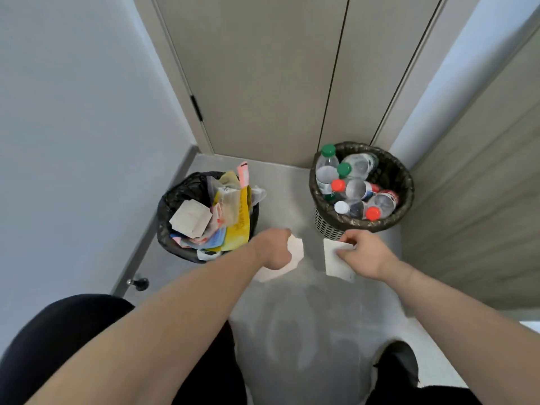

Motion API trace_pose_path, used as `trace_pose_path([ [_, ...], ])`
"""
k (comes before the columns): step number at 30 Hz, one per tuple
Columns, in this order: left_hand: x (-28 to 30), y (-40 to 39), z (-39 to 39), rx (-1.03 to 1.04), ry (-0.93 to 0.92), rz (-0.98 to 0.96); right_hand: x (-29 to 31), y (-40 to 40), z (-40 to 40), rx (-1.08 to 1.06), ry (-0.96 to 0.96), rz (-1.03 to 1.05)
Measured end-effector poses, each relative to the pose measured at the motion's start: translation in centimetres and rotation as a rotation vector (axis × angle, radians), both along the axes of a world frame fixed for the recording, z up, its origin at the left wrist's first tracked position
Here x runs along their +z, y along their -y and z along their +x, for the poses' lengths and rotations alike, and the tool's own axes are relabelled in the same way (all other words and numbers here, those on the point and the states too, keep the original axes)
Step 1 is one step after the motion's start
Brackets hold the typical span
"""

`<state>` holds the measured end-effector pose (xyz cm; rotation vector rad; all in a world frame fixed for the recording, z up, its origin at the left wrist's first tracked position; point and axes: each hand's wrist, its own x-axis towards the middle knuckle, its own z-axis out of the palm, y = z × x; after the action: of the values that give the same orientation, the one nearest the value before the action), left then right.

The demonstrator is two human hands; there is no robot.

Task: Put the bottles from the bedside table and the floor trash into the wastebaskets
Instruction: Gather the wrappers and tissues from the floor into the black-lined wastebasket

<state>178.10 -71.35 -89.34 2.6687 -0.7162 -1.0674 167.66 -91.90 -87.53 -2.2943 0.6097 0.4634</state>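
Between the two wastebaskets: each hand lifts a white paper scrap from the floor point(292, 200).
Left hand point(273, 249) has its grip closed on a crumpled paper point(295, 252); right hand point(361, 254) pinches a flat paper point(333, 260). Bottles point(355, 188) already fill the mesh wastebasket point(324, 223); both papers likely belong in the black-lined wastebasket point(178, 197) of mixed trash, already heaped, so they should be pressed in, not dropped on top.

Home hallway corner, closed door point(263, 83), grey floor point(292, 317), 2 lined wastebaskets point(406, 182), doorstop point(138, 283)
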Motion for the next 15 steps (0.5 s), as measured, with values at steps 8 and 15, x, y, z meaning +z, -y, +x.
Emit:
trace_pose_path([
  [8, 11.3, -6.6, 2.5, 0.113, 0.136, -0.144, 12.4, -3.1, 2.3, 0.092, 0.199, -0.094],
  [15, 11.4, -13.5, 4.4, 0.486, 0.085, -0.250, 12.6, -6.6, 2.8, -0.014, 0.224, 0.082],
])
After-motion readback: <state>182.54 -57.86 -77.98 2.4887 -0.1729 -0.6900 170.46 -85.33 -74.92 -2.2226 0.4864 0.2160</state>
